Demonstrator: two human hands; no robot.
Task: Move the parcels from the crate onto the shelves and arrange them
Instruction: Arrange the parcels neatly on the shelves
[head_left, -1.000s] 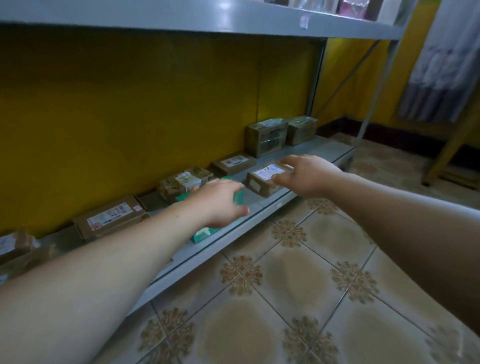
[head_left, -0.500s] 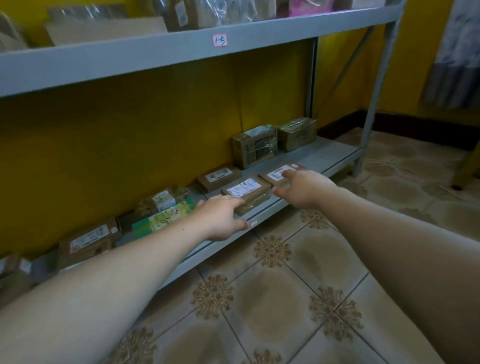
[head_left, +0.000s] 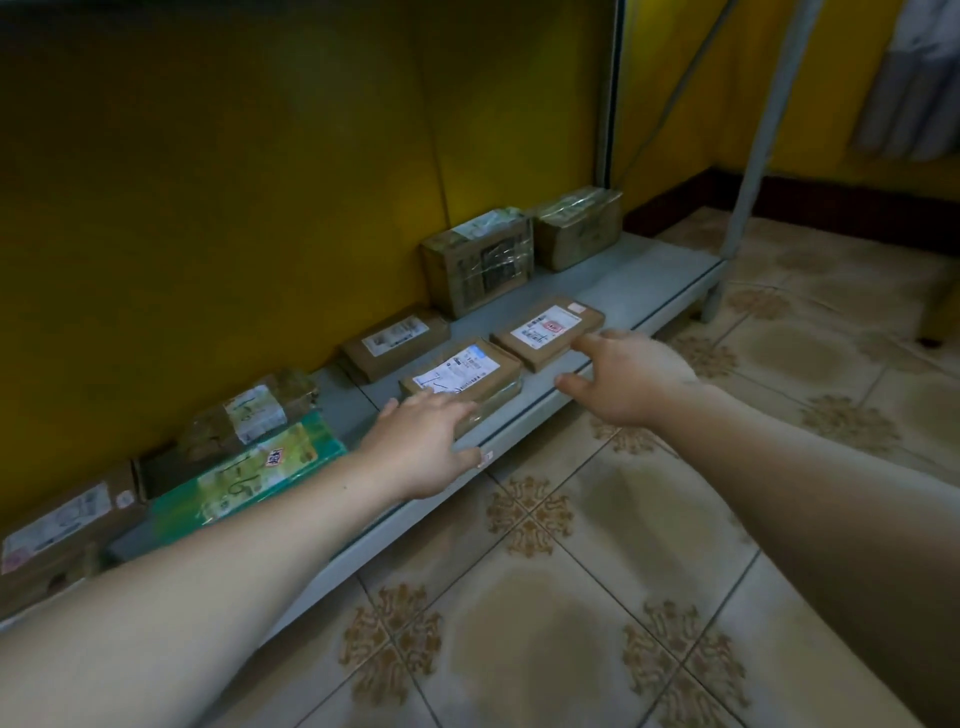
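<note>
Two flat brown parcels with white labels lie side by side near the front edge of the low grey shelf (head_left: 639, 291). My left hand (head_left: 426, 447) rests with straight fingers against the near end of the left parcel (head_left: 462, 371). My right hand (head_left: 628, 379) hovers just in front of the right parcel (head_left: 548, 327), fingers spread and holding nothing; one fingertip is at the parcel's front edge. A green flat packet (head_left: 249, 475) lies to the left of my left hand.
More brown parcels line the back of the shelf against the yellow wall: two taped boxes (head_left: 480, 260) (head_left: 579, 226), a flat one (head_left: 397, 340), a wrapped one (head_left: 254, 415) and one at the far left (head_left: 62, 525). A grey shelf post (head_left: 748, 171) stands on the patterned tile floor (head_left: 571, 597).
My right hand has let go of the right parcel, which now lies on the shelf. My left hand stays at the left parcel. The view has tilted down, hiding the upper shelf.
</note>
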